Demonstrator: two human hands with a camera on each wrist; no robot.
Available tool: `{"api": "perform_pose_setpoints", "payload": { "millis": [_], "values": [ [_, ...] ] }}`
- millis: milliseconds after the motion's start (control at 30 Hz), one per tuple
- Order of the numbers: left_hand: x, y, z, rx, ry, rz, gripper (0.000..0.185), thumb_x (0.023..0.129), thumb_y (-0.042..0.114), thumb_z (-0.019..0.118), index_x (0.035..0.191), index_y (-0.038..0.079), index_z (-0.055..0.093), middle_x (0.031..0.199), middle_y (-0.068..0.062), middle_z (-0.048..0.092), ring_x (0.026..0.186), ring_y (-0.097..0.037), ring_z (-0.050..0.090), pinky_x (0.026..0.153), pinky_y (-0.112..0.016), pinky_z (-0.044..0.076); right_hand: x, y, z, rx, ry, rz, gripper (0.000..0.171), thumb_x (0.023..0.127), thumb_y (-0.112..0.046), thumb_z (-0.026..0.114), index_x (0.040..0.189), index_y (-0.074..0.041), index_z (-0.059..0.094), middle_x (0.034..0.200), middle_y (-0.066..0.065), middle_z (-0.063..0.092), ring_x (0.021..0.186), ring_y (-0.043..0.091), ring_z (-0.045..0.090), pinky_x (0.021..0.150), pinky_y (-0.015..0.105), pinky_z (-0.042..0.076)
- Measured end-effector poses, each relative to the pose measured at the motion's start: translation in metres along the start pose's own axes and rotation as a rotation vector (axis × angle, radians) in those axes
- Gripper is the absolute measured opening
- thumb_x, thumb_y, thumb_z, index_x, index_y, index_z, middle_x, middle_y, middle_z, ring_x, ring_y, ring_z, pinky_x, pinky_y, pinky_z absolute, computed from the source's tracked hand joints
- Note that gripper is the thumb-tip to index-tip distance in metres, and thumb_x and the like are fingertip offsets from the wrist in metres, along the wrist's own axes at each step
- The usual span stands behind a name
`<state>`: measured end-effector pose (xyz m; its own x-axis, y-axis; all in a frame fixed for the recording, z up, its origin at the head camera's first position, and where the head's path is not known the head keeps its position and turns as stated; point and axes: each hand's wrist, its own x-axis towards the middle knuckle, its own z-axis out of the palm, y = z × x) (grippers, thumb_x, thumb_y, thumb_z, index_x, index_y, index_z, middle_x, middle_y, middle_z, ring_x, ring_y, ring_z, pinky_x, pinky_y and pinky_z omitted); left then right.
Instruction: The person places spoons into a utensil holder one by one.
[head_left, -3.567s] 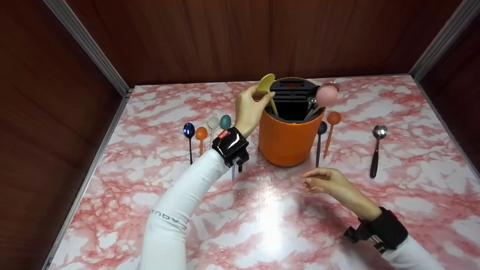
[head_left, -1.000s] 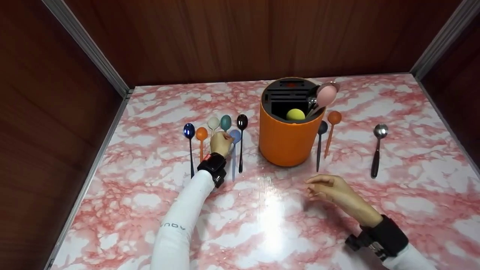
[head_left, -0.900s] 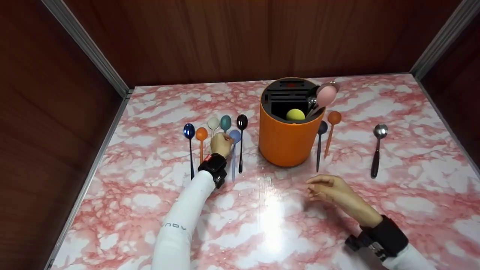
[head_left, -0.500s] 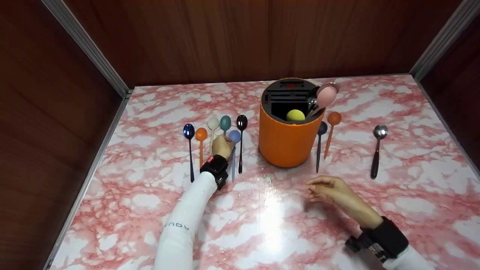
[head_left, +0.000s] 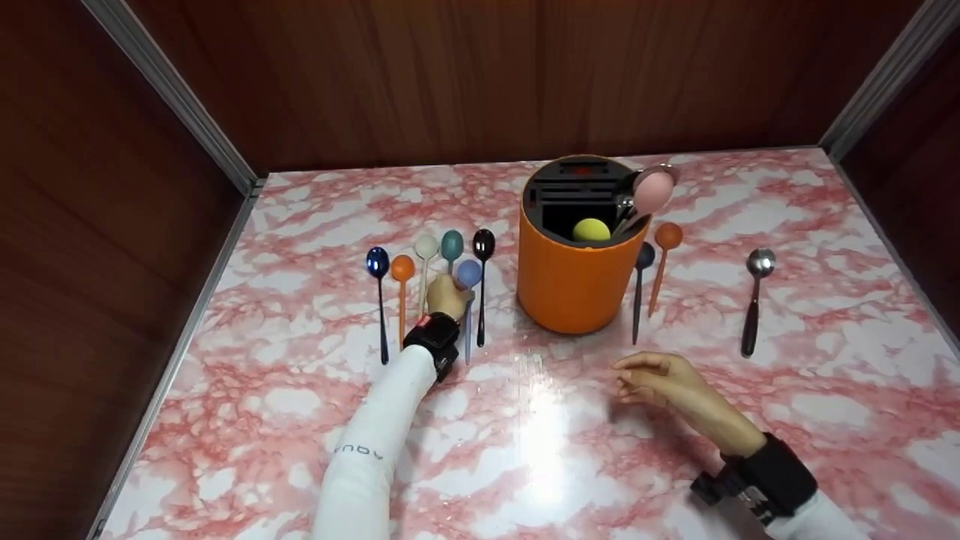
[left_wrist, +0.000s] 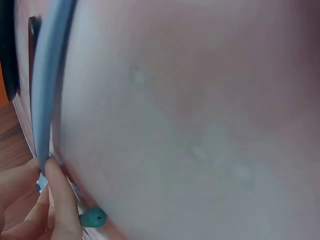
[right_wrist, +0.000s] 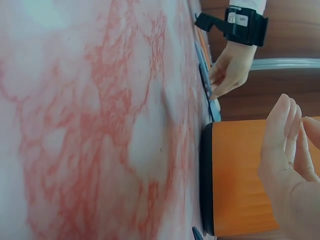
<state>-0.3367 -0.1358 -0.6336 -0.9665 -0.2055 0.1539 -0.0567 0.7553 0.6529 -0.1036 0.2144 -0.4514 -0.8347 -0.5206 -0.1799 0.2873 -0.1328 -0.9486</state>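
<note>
Two hands: my left hand (head_left: 445, 295) reaches forward, fingers pinching the light-blue spoon (head_left: 469, 300) on the surface (head_left: 525, 450); my right hand (head_left: 664, 377) hovers loosely curled, holding nothing.

Bright overhead light falls on the glossy marble tabletop (head_left: 825, 420), leaving a white patch of glare just in front of the orange holder (head_left: 574, 289). Soft shadows sit under the holder and the right hand (head_left: 660, 379). The head view is sharp, with walls bowing slightly at the corners. The left wrist view is washed out and blurred; the right wrist view is soft near the holder.
</note>
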Motion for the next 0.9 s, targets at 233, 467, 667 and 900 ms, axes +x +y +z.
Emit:
{"api": "perform_pose_setpoints", "payload": {
  "millis": [233, 467, 667, 900],
  "values": [
    [-0.008, 0.014, -0.021, -0.045, -0.11, 0.014, 0.014, 0.069, 0.027, 0.072, 0.063, 0.015, 0.069, 0.069, -0.003, 0.068, 0.067, -0.022, 0.063, 0.058, -0.03, 0.052, -0.001, 0.003, -0.002, 0.004, -0.02, -0.011, 0.025, 0.094, -0.001, 0.046, 0.106, -0.011, 0.065, 0.092, -0.004, 0.069, 0.084, 0.009, 0.067, 0.082, 0.026, 0.057],
    [0.036, -0.052, 0.047, -0.07, -0.068, -0.056, 0.011, 0.059, 0.025, 0.072, 0.055, 0.018, 0.065, 0.056, 0.0, 0.062, 0.048, -0.018, 0.057, 0.043, -0.029, 0.046, -0.001, 0.005, -0.002, 0.008, -0.002, 0.019, 0.022, 0.094, -0.003, 0.049, 0.108, -0.008, 0.065, 0.092, -0.003, 0.068, 0.084, 0.011, 0.067, 0.082, 0.026, 0.057],
    [0.004, 0.0, -0.011, -0.374, -0.165, -0.189, 0.01, 0.07, 0.019, 0.072, 0.063, 0.011, 0.07, 0.053, -0.001, 0.064, 0.041, -0.012, 0.059, 0.039, -0.027, 0.053, 0.001, 0.006, -0.001, 0.023, 0.0, 0.018, 0.022, 0.093, -0.003, 0.049, 0.107, -0.01, 0.065, 0.093, -0.001, 0.069, 0.086, 0.012, 0.067, 0.083, 0.026, 0.057],
    [-0.067, 0.121, -0.125, -0.539, -0.205, -0.358, 0.017, 0.078, 0.005, 0.068, 0.082, -0.011, 0.069, 0.053, -0.007, 0.059, 0.04, -0.009, 0.053, 0.04, -0.022, 0.052, 0.005, 0.003, 0.003, -0.038, 0.05, 0.096, 0.022, 0.092, -0.012, 0.055, 0.112, -0.004, 0.061, 0.094, 0.0, 0.067, 0.087, 0.013, 0.067, 0.083, 0.026, 0.057]
  ]
}}
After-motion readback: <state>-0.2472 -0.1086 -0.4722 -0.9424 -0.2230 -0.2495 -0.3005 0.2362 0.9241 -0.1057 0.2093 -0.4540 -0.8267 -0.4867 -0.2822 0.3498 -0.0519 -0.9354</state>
